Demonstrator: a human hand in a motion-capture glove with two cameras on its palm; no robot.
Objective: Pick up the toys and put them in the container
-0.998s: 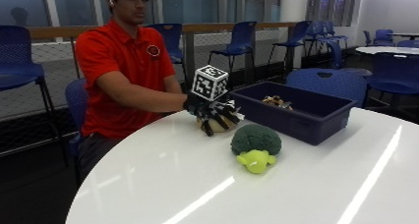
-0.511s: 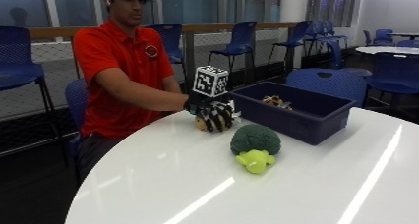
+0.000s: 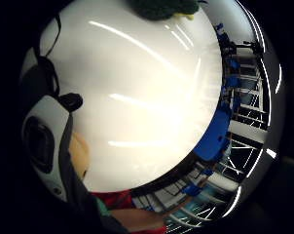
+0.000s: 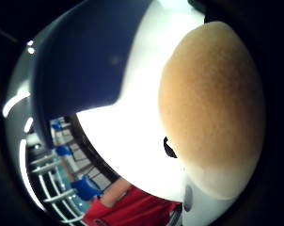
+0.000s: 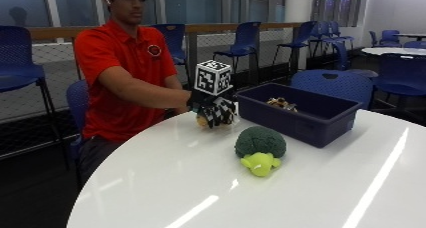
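My gloved right hand (image 5: 214, 109) sits low over the white table (image 5: 200, 188), just beside the near end of the dark blue container (image 5: 313, 119). Its fingers curl down round a tan rounded toy (image 5: 202, 122), which fills much of the thumb side palm view (image 4: 210, 94) and also shows beside the palm as the tan rounded toy (image 3: 79, 153). A green broccoli plush (image 5: 260, 144) with a yellow-green stem lies on the table in front of the container, apart from the hand; the broccoli plush (image 3: 161, 7) also shows in the little finger side palm view. Some small toys (image 5: 282, 104) lie inside the container.
The container's blue wall (image 4: 95, 56) is close to the hand. Blue chairs (image 5: 333, 83) stand behind the table. The person in a red shirt sits at the table's far edge. White tabletop stretches in front of the broccoli.
The hand's fingers hung down spread a second ago; they now curl round the tan toy, close to the tabletop. The broccoli and container have not moved.
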